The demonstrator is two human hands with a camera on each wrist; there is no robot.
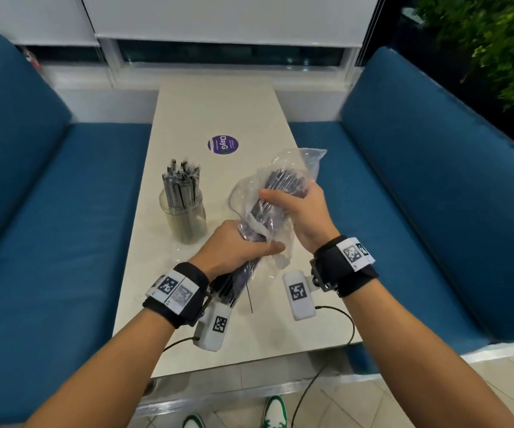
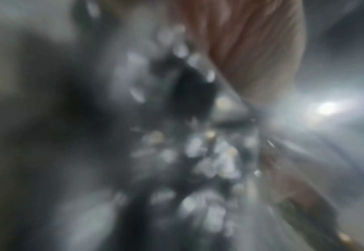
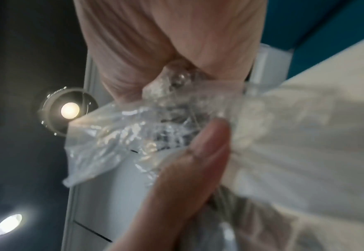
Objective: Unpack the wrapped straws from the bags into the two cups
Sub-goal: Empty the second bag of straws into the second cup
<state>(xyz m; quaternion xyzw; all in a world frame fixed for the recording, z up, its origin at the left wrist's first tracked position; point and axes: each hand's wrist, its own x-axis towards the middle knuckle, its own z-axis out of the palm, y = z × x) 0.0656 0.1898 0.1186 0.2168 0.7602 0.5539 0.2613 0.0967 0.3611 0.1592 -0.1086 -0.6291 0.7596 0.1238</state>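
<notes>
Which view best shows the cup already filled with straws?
The head view: the clear cup stands upright on the table, left of the hands, packed with wrapped straws. The left wrist view is only blur; the right wrist view does not show it.

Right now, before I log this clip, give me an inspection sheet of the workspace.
Surface: pale table between blue benches.
Job's things: clear cup upright, full of wrapped straws; second cup not seen; bag of dark straws held above the table.
Clutter: purple sticker; one loose straw.
Hands: left hand grips the bundle's near end; right hand grips the bag.
Cables: black wires from the wrist cameras.
Surroundings: window blinds, plant, tiled floor.
</notes>
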